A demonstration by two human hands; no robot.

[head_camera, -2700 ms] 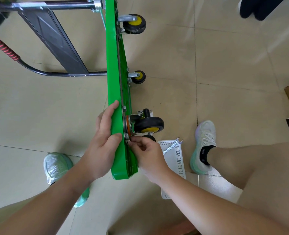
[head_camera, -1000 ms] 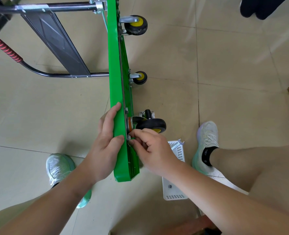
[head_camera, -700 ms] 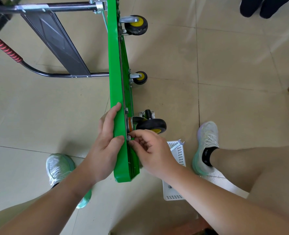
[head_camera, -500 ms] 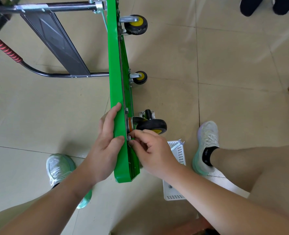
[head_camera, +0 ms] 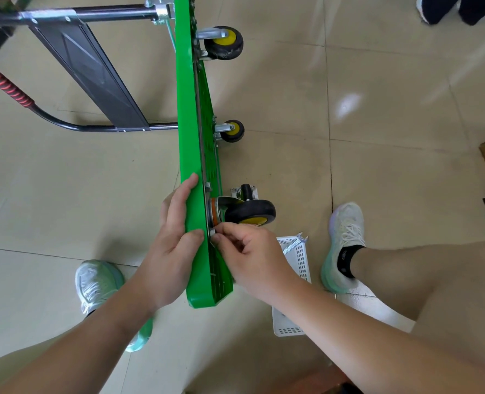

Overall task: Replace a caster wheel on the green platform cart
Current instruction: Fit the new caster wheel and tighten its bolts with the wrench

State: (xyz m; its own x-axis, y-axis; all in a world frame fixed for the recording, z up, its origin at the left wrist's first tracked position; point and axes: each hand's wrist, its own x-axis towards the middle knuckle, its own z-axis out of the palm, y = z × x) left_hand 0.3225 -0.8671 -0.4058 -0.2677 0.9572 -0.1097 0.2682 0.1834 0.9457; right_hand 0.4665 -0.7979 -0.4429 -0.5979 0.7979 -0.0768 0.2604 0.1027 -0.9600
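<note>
The green platform cart (head_camera: 191,132) stands on its long edge on the floor, wheels pointing right. A black caster wheel (head_camera: 249,213) with a yellow hub sits against its underside near the near end. My left hand (head_camera: 173,251) holds the deck's edge, fingers flat on the top face and thumb on the rim. My right hand (head_camera: 249,257) pinches a small metal nut (head_camera: 212,232) at the caster's mounting plate. Another loose caster (head_camera: 245,191) lies on the floor behind.
Two more casters (head_camera: 224,42) (head_camera: 231,131) are fixed further along the cart. Its black folded handle (head_camera: 87,66) lies left. A white basket (head_camera: 295,268) with a spanner (head_camera: 298,241) sits right of my hand. My shoes flank the cart; another person's feet (head_camera: 448,7) stand top right.
My right hand's fingers have shifted slightly at the fastener by the caster plate. The left hand and the cart have stayed put.
</note>
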